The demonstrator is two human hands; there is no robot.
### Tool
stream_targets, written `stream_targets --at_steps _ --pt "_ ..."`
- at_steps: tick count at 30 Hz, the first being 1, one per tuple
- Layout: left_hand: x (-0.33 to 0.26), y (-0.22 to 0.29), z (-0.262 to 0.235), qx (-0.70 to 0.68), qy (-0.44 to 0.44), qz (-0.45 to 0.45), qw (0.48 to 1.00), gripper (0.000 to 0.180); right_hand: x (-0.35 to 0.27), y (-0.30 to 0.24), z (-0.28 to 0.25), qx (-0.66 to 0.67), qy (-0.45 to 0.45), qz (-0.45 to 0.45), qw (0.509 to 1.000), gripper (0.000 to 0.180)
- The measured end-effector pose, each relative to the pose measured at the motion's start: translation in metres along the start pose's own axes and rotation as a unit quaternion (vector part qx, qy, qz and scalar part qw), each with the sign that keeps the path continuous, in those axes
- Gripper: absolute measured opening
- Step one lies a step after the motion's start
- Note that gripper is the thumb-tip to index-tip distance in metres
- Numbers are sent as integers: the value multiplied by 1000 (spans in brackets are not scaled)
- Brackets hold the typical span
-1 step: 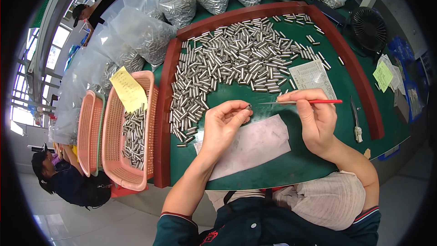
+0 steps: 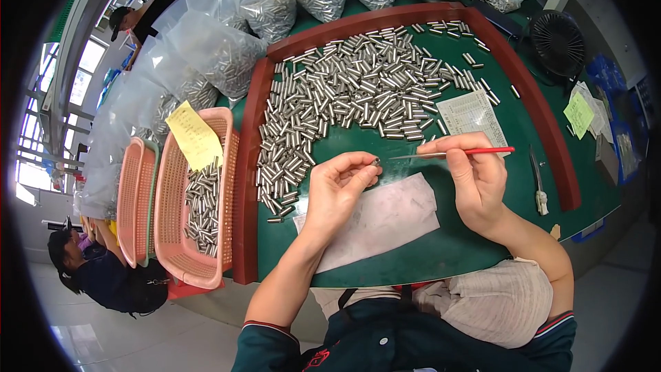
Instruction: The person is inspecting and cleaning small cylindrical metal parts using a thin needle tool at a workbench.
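Note:
Between the thumb and fingers of my left hand point(image 2: 344, 184) is a small metal cylinder point(image 2: 376, 162), mostly hidden, with one end showing. My right hand point(image 2: 475, 176) is closed round a slim pointed tool with a red handle point(image 2: 492, 150). Its thin metal tip points left at the cylinder, with a small gap between them. Beneath my hands a stained whitish cloth point(image 2: 379, 224) lies on the green tabletop point(image 2: 475, 248). Beyond them spreads a large heap of short shiny metal cylinders point(image 2: 358, 83). A printed paper sheet point(image 2: 471, 116) lies near my right hand.
A dark red wooden border point(image 2: 251, 165) frames the work area. At left stand pink plastic baskets point(image 2: 231, 234), one holding metal cylinders and a yellow note point(image 2: 195, 136). Filled clear bags point(image 2: 268, 10) line the back. Pliers point(image 2: 537, 182) and a black fan point(image 2: 558, 38) are at right. Two other people are at left.
My right hand has shifted slightly left with the red-handled tool, bringing the tip a little nearer the cylinder. My left hand has stayed in place.

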State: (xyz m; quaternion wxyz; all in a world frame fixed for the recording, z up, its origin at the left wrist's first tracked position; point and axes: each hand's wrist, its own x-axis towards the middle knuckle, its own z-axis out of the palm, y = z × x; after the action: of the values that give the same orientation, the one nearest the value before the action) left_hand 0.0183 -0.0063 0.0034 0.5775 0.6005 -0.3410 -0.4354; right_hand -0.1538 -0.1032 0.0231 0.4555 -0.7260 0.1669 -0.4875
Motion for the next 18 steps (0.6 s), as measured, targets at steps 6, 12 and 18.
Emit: stream_targets --at_steps 6,12,18 --pt "0 0 1 17 -5 1 1000 15 -2 5 3 0 -1 -10 1000 10" --pt "-1 -1 1 36 -4 -3 999 13 -3 5 5 2 -21 -29 999 7" --pt "0 -2 1 41 -7 -1 999 13 -3 5 3 -25 -36 -25 999 6"
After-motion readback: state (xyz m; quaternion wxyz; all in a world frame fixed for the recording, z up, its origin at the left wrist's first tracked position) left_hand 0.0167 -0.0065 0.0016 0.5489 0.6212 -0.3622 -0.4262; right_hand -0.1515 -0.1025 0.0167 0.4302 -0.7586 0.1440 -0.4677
